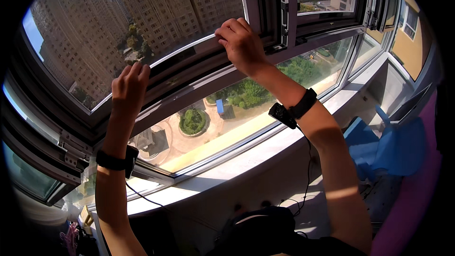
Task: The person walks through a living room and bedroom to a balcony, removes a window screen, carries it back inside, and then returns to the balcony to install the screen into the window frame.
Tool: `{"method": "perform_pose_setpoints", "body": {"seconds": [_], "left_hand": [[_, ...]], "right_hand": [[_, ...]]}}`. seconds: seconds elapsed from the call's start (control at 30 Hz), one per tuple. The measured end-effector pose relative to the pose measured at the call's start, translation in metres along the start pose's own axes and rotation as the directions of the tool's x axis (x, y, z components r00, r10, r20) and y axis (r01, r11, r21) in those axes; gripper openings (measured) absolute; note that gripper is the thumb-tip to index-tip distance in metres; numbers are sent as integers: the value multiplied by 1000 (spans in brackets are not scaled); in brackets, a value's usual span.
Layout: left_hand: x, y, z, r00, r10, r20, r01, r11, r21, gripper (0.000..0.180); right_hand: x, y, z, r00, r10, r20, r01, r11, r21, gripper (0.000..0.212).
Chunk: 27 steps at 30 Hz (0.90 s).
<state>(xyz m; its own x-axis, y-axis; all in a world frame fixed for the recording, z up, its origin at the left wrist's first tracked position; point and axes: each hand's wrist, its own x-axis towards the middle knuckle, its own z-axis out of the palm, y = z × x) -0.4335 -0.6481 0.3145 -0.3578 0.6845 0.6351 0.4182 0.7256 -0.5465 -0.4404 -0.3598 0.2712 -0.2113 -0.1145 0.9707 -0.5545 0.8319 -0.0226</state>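
A framed window screen [189, 46] with fine mesh fills the upper left of the view, its lower rail running from lower left to upper right. My left hand [129, 85] is closed at the rail's left part, fingers bent together over it. Farther along, near the screen's right corner, my right hand [241, 45] is closed too, its fingers curled at the frame. The fingertips of both hands are partly hidden from me. Each wrist wears a black strap with a small dark device [283, 115] and a thin cable.
Under the screen lies a fixed lower pane [237, 106], then a curved white sill [208, 180]. An opened sash [33, 166] stands at the left. A blue plastic chair [384, 147] is at the right. Pink hangers [71, 237] sit at the lower left.
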Motion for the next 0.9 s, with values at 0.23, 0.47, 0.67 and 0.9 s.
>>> {"method": "perform_pose_setpoints", "body": {"seconds": [0.23, 0.47, 0.67, 0.9], "left_hand": [[3, 0, -3, 999, 19, 30, -20, 999, 27, 11], [2, -9, 2, 993, 114, 31, -112, 992, -51, 8], [18, -4, -10, 964, 214, 157, -218, 976, 7, 11], [-16, -42, -24, 984, -47, 170, 95, 954, -286, 12]], "right_hand": [[-6, -2, 3, 995, 97, 21, -97, 995, 18, 16], [-5, -3, 9, 992, 128, 12, -128, 991, 33, 14], [0, -2, -2, 997, 70, 31, -68, 997, -44, 10], [2, -6, 3, 994, 92, 66, -92, 996, -2, 21]]}}
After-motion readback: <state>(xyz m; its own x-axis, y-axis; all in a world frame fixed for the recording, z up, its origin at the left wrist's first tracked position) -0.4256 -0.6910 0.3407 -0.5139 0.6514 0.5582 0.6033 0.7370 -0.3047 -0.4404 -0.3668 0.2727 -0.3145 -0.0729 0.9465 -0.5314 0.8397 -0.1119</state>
